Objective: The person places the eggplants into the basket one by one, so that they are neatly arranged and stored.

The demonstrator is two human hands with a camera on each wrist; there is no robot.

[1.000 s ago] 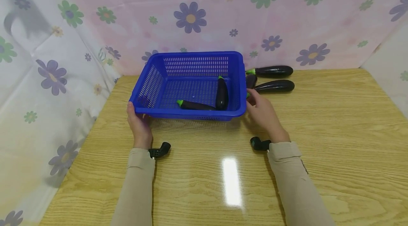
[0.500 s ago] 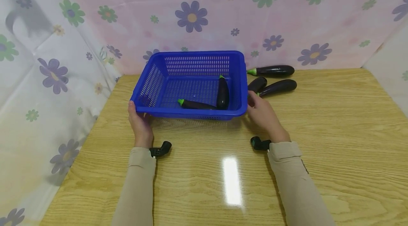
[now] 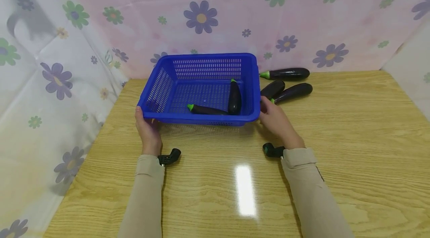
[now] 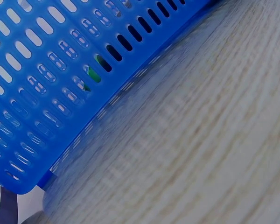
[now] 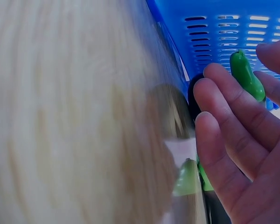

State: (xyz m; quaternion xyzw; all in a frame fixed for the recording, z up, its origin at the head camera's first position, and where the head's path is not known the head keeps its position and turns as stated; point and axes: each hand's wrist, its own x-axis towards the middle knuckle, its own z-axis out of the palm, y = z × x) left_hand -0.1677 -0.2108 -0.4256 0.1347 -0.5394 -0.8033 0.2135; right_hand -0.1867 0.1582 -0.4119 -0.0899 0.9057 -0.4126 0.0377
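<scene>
A blue slotted plastic basket (image 3: 208, 117) stands toward the back of the table; one eggplant (image 3: 234, 98) lies lengthwise in it, another eggplant (image 3: 209, 110) along its front wall. My left hand (image 3: 148, 133) grips the basket's near left corner, thumb on the rim and fingers underneath. In the left wrist view the basket wall (image 4: 91, 102) sits close over the wood. My right hand (image 3: 277, 120) is beside the right wall, fingers loosely extended and spread in the right wrist view. A green eggplant stem (image 5: 247, 77) shows between its thumb and fingers; that eggplant's body is hidden.
Right of the basket lie three eggplants: one at the back (image 3: 289, 74), a partly hidden one (image 3: 273, 88) against the basket and one near my knuckles (image 3: 293, 92). A flowered cloth (image 3: 228, 10) hangs behind the wood table (image 3: 208, 185) and along its left side.
The partly hidden eggplant has shifted right, out from behind the basket, and the one beside it has turned slightly. The basket and both hands have stayed nearly in place.
</scene>
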